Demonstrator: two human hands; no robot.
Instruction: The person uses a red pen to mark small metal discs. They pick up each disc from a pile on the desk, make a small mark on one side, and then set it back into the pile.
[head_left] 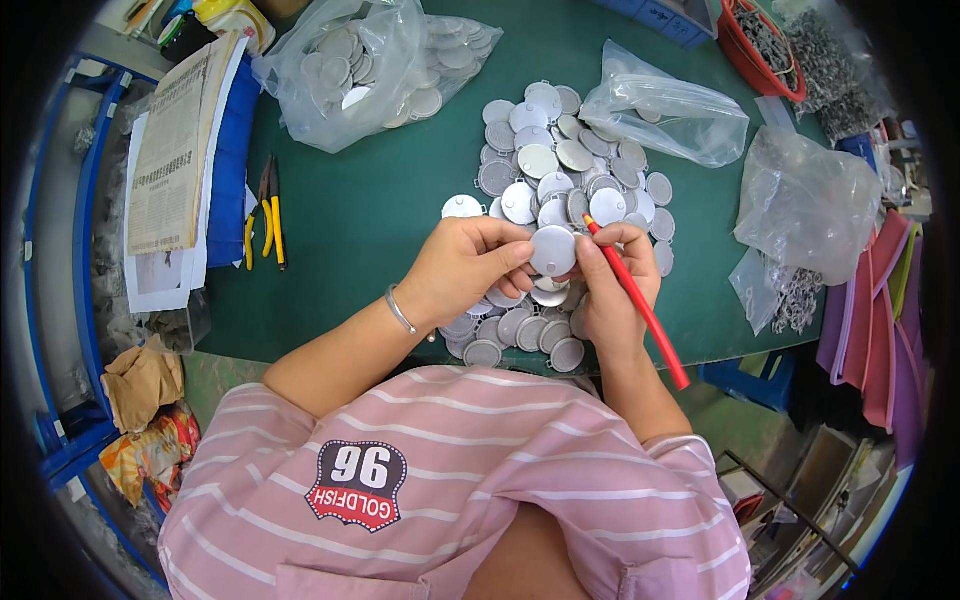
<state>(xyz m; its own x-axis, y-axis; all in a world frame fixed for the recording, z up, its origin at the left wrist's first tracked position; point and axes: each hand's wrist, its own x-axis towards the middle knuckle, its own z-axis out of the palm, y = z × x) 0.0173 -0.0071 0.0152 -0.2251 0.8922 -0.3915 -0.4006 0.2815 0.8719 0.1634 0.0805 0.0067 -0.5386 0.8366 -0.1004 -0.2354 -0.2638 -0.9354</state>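
Observation:
A round silver-grey metal disc (pixel 552 251) is held up over the table, its smooth face with a small round mark near the lower edge. My left hand (pixel 458 268) pinches its left edge between thumb and fingers. At the right edge, the fingers of my right hand (pixel 612 300) touch the same disc. That hand also grips a slim red pencil (pixel 648 312), its orange tip up beside the disc and its other end slanting down to the right. Beneath and beyond both hands spreads a loose pile of similar discs (pixel 538 160), several with small side loops.
Clear plastic bags of discs (pixel 345 70) lie at the far left, and another plastic bag (pixel 680 120) rests right of the pile. Yellow-handled pliers (pixel 269 225) lie on the left. A red basket (pixel 775 70) of small metal parts stands at the far right of the green table (pixel 340 240).

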